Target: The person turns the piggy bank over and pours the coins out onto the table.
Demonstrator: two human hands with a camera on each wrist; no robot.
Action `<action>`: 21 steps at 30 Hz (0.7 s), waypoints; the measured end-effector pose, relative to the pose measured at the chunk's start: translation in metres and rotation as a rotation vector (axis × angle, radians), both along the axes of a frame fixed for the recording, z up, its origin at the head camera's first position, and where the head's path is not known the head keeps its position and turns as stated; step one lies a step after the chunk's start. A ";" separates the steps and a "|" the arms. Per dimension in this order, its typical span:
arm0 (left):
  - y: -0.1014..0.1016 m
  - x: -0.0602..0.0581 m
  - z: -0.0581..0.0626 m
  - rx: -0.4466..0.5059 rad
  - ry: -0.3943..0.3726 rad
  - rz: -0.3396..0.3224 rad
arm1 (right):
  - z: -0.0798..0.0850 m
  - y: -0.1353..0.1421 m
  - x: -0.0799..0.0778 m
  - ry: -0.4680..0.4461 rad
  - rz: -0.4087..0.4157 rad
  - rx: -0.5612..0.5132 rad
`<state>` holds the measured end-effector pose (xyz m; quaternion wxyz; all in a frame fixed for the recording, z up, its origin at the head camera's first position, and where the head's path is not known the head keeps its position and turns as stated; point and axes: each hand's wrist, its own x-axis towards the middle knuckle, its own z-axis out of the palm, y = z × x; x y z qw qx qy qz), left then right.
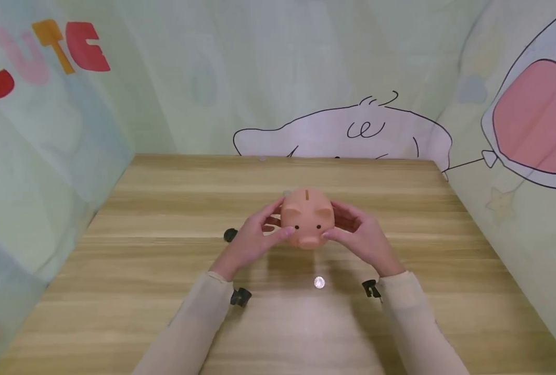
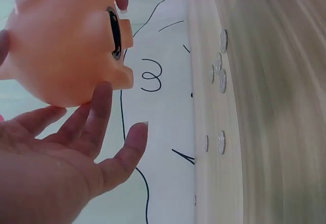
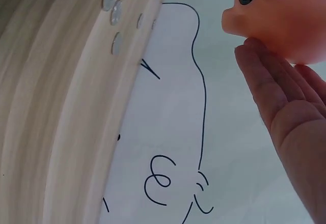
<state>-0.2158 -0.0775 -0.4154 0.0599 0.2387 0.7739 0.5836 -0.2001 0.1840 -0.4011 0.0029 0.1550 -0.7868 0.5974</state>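
Note:
A pink piggy bank [image 1: 307, 213], its slot on top and its snout toward me, is held up over the table between both hands. My left hand [image 1: 252, 239] grips its left side, thumb by the snout and fingers farther back. On the other side my right hand [image 1: 364, 239] holds it the same way. A dark oval with a rim [image 2: 115, 33] shows on its underside between the feet. One silver coin [image 1: 319, 282] lies on the table in front of it. Several coins [image 2: 222, 81] lie below in the left wrist view.
The wooden table [image 1: 165, 208] is bounded by printed cloth walls [image 1: 189, 78] at the back and sides. A small black round thing [image 1: 230, 235] shows beside the left hand. Another coin [image 1: 287, 192] peeks out behind the piggy bank. Black wrist gear [image 1: 370, 288] sits by the right cuff.

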 end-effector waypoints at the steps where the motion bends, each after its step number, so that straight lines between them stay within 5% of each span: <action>1: 0.000 0.000 0.001 0.003 -0.003 0.009 | 0.001 0.000 -0.001 0.007 0.002 0.000; 21: -0.005 -0.001 -0.032 -0.193 -0.083 0.020 | -0.041 -0.013 -0.009 -0.098 0.149 0.056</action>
